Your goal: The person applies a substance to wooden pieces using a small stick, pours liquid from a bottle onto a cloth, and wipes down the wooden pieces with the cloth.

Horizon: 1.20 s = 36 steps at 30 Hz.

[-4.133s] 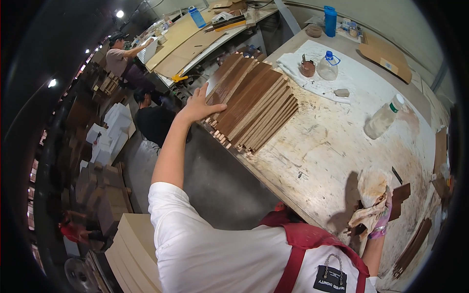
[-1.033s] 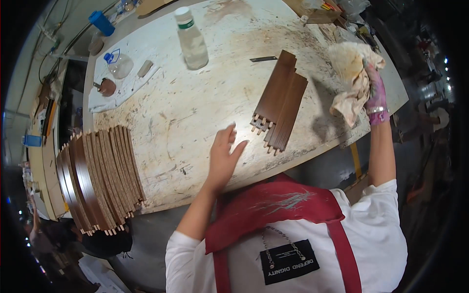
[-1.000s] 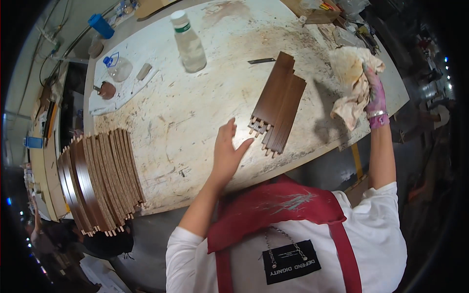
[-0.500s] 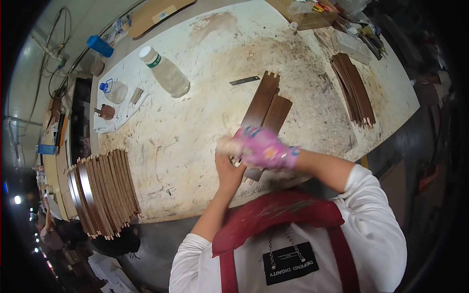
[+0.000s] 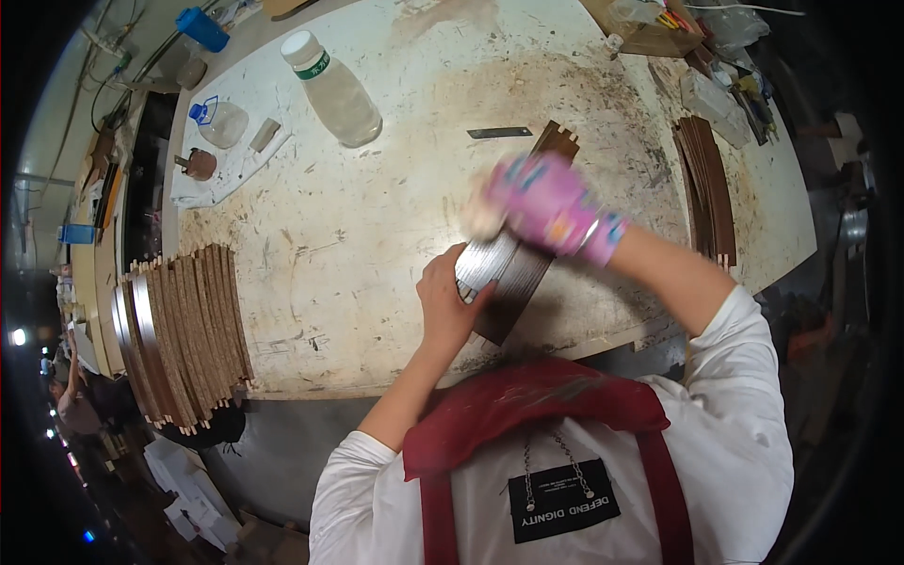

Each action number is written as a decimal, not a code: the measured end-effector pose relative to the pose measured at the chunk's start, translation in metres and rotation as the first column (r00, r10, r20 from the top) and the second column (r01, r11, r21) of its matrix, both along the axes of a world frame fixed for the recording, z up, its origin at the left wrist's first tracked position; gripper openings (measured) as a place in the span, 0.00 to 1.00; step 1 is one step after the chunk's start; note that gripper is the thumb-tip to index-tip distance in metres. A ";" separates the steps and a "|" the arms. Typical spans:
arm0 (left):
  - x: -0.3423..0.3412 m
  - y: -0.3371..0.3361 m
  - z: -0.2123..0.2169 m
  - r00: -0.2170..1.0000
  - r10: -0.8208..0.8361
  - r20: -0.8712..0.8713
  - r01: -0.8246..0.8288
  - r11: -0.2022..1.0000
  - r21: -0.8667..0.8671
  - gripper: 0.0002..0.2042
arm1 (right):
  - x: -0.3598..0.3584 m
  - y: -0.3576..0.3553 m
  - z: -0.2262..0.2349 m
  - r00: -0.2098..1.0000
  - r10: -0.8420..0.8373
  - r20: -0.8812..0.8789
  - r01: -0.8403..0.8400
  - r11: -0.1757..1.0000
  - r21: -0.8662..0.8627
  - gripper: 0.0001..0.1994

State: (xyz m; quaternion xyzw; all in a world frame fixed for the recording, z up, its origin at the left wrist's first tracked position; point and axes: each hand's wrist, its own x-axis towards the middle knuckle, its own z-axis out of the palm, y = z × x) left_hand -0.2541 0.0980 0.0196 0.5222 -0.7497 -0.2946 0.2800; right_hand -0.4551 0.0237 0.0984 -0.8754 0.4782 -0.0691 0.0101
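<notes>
Two dark wooden boards (image 5: 524, 273) with notched ends lie side by side near the front edge of a stained white workbench (image 5: 377, 235). My bare left hand (image 5: 446, 299) presses flat on the near end of the boards. My right hand (image 5: 548, 203), in a pink glove, holds a pale rag (image 5: 478, 218) against the boards' top face, which looks wet and shiny there.
A stack of curved brown boards (image 5: 184, 334) stands on edge at the left. Another pile of dark boards (image 5: 708, 188) lies at the right. A clear plastic bottle (image 5: 331, 87), a small jug (image 5: 218, 121), a metal blade (image 5: 499, 133) and a cluttered tray (image 5: 650, 24) sit at the back.
My gloved right hand came in from the right edge with the rag and now rubs the boards. My left hand moved from the bench surface onto the boards' near end.
</notes>
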 end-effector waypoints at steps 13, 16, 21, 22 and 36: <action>0.000 0.001 -0.002 0.984 0.047 -0.173 -0.041 0.998 0.037 0.31 | 0.004 0.001 -0.022 0.995 0.038 0.088 -0.046 0.995 0.090 0.10; 0.002 0.005 0.001 0.987 0.050 -0.155 -0.040 0.997 0.063 0.31 | -0.044 -0.027 -0.025 0.976 -0.193 0.106 0.189 0.981 0.040 0.09; -0.001 -0.004 0.003 0.988 0.030 -0.149 -0.006 0.987 0.159 0.32 | 0.007 -0.006 -0.028 0.997 0.074 0.005 -0.073 0.979 0.189 0.17; -0.001 -0.001 0.002 0.988 0.024 -0.153 0.000 0.987 0.160 0.32 | 0.009 -0.003 -0.029 0.994 0.046 0.097 -0.059 0.989 0.139 0.18; 0.001 0.002 -0.004 0.990 0.064 -0.125 -0.060 0.998 0.029 0.30 | 0.024 0.006 -0.012 0.933 0.245 0.264 -0.289 0.947 0.143 0.11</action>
